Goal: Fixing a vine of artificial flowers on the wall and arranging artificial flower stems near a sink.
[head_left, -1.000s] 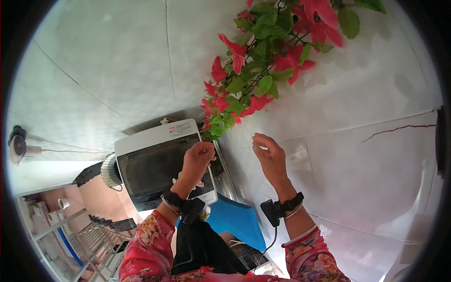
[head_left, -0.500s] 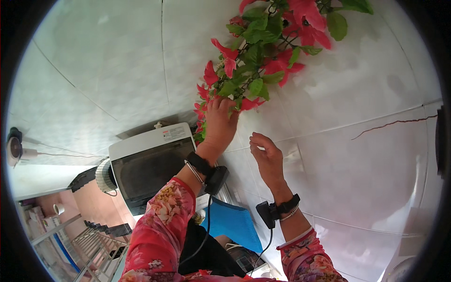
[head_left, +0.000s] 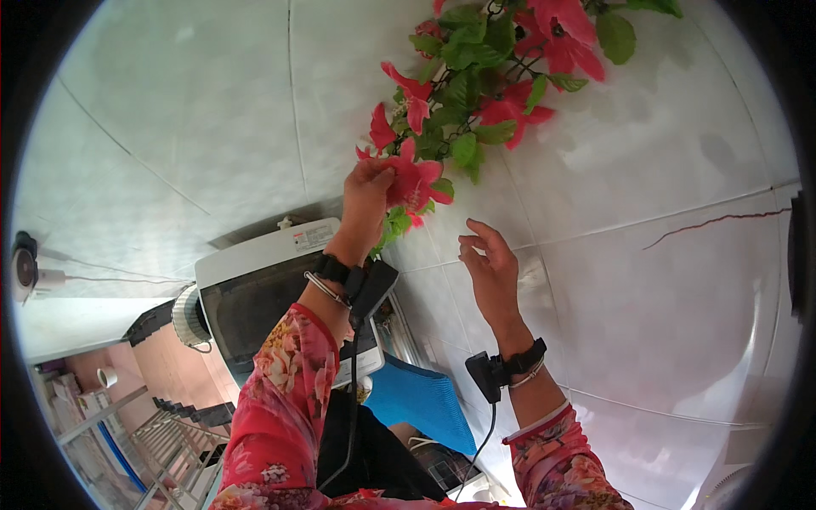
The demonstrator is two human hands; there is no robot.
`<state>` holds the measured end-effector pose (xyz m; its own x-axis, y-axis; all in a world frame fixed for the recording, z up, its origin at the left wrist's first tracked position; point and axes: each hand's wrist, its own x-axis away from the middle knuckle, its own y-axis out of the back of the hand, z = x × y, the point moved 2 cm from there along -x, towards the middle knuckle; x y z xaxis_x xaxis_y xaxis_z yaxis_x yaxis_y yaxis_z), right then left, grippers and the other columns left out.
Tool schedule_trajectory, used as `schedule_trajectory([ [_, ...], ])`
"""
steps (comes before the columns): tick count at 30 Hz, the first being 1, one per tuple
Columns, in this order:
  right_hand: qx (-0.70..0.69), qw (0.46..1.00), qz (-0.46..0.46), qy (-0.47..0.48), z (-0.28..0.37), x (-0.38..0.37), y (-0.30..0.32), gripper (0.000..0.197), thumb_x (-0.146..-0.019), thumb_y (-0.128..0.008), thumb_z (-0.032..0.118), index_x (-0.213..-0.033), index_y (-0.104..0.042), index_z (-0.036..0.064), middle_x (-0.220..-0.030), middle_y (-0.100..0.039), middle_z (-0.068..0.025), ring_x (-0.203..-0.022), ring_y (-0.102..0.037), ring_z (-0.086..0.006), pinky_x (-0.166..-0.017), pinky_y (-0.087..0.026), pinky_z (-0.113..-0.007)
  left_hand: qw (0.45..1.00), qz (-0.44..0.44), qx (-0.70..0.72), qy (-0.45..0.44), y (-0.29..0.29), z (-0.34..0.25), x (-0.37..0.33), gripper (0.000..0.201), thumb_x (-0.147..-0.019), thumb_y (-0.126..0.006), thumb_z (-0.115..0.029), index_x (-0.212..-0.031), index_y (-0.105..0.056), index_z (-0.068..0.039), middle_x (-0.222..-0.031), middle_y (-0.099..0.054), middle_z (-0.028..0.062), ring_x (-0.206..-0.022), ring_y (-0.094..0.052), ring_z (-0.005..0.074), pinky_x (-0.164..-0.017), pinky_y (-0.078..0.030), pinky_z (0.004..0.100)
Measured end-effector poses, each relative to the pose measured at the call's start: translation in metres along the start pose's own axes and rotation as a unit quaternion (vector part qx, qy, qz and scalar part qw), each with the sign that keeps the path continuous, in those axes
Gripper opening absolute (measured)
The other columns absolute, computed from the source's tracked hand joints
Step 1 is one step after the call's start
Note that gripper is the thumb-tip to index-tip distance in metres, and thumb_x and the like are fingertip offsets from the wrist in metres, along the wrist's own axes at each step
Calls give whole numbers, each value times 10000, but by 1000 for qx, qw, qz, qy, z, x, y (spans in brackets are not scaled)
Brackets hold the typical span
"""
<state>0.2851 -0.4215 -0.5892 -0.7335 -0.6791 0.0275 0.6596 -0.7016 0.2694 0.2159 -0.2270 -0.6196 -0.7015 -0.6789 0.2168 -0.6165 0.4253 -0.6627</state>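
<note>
A garland of artificial flowers, with pink-red petals and green leaves, hangs along the white tiled wall from the upper right toward the washing machine. My left hand pinches one pink-red flower near the garland's lower end, its thumb and fingers closed at the petal edge. To the right of the garland, my right hand is raised in front of the tiles. Its fingers are bent and apart, with nothing in them. Both wrists carry black straps with small boxes and cables.
A washing machine with a dark lid stands below left. Beside it are a blue ribbed panel and a metal rack. A small fan is at the far left. A thin reddish-brown wire runs along the right wall.
My left hand has moved slightly left and now holds a flower turned to face me. My right hand has risen a little, and its fingers have spread.
</note>
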Motion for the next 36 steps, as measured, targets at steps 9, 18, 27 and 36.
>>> schedule_trajectory([
  [9, -4, 999, -13, 29, -5, -23, -11, 400, -844, -537, 33, -1234, -447, 43, -1087, -547, -110, -914, -550, -123, -712, -476, -239, 988, -17, -146, -45, 7, 10, -37, 170, -829, -487, 26, -983, -556, 42, -901, -602, 87, -747, -596, 154, -648, -496, 278],
  [18, -2, 994, 10, 111, -6, -53, -31, 591, -824, -475, -60, -1366, -266, 48, -1320, -397, -109, -1056, -506, -180, -782, -482, -266, 924, 133, -334, -129, -21, 9, -34, 309, -826, -491, 46, -1113, -567, -40, -1016, -597, 53, -859, -534, 119, -764, -444, 253],
  [27, -24, 993, 18, 111, -20, -53, -23, 655, -827, -519, -32, -1386, -186, 48, -1362, -324, -152, -1161, -441, -205, -826, -478, -273, 812, 194, -550, -31, -52, -8, -59, 271, -844, -510, -22, -1108, -572, -28, -995, -615, 82, -875, -565, 123, -781, -447, 249],
  [36, 2, 999, 23, 37, -34, -50, -6, 666, -813, -532, -27, -1378, -187, 47, -1351, -328, -162, -1120, -480, -224, -800, -489, -289, 983, 0, -179, -40, -8, 16, -22, 255, -875, -514, -122, -1097, -551, -1, -987, -611, 85, -900, -605, 183, -782, -488, 315],
])
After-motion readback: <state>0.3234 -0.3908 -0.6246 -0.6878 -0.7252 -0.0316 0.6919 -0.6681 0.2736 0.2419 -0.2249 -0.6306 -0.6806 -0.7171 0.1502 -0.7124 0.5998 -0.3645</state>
